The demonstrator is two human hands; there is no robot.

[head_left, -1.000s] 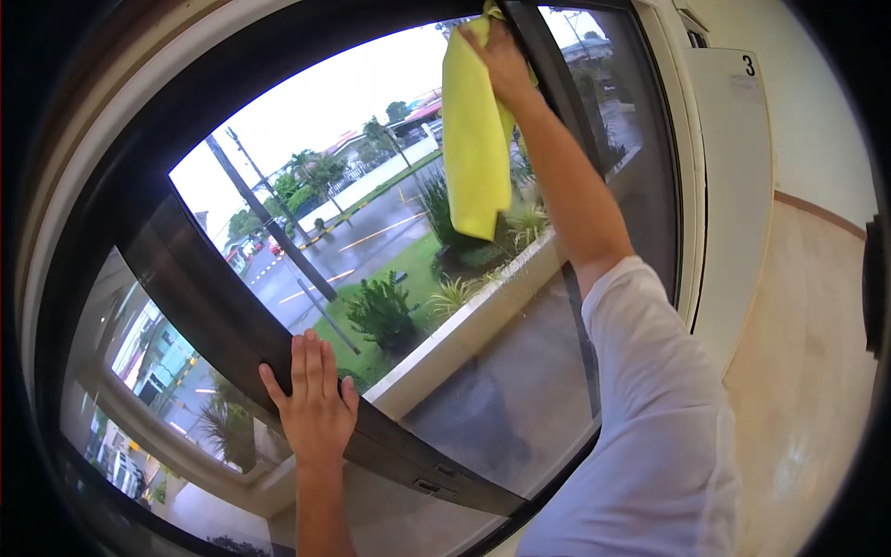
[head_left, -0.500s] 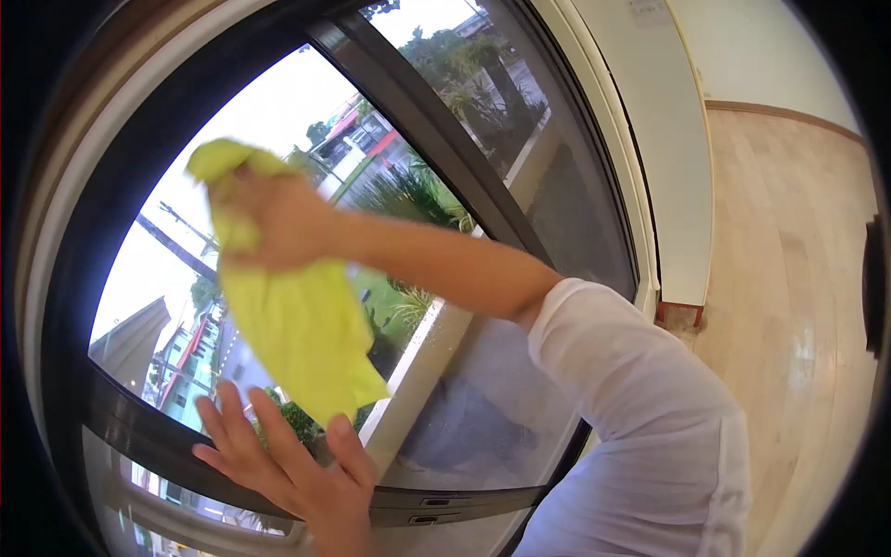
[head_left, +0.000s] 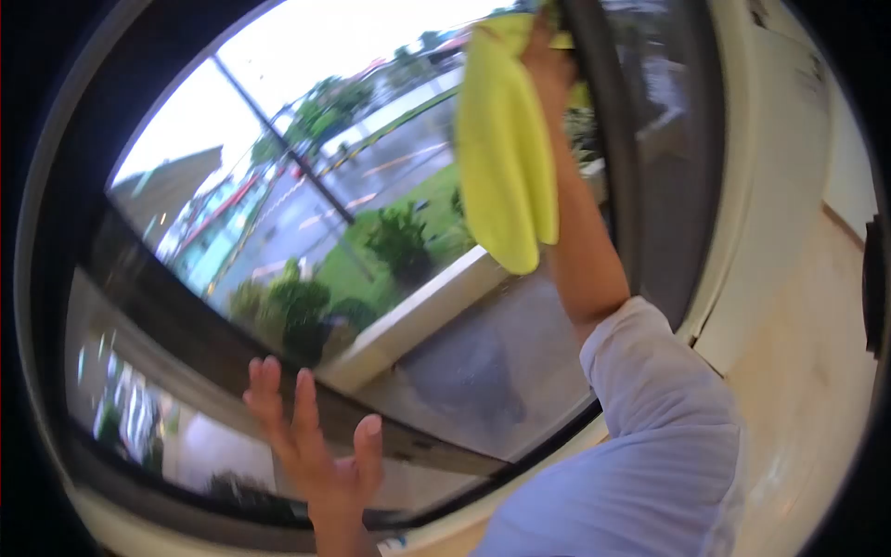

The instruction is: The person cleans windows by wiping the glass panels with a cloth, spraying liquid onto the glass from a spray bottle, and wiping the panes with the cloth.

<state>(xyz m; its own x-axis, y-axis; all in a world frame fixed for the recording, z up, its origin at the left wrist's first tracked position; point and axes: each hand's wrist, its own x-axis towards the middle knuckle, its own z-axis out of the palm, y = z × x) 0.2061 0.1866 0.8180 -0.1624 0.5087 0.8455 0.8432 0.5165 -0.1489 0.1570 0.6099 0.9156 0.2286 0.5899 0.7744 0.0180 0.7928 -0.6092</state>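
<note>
A yellow cloth [head_left: 506, 153] hangs down from my right hand [head_left: 549, 63], which is raised near the top of the window pane [head_left: 390, 176], close to the dark upright frame. The fingers there are partly hidden by the cloth and blurred, but they grip it. My left hand [head_left: 320, 446] is lower, in front of the window's lower rail, with its fingers spread and nothing in it. Whether the left hand touches the glass or the rail I cannot tell.
A dark frame [head_left: 617, 139] divides the window on the right, and a dark lower rail [head_left: 186, 302] crosses below the pane. A white wall panel [head_left: 775, 176] and pale floor [head_left: 798, 408] lie to the right. Outside are a ledge [head_left: 418, 320], shrubs and a road.
My right hand has swept the yellow cloth from the left of the pane to its upper right. My left hand stays open, slightly farther right, and the whole view has shifted.
</note>
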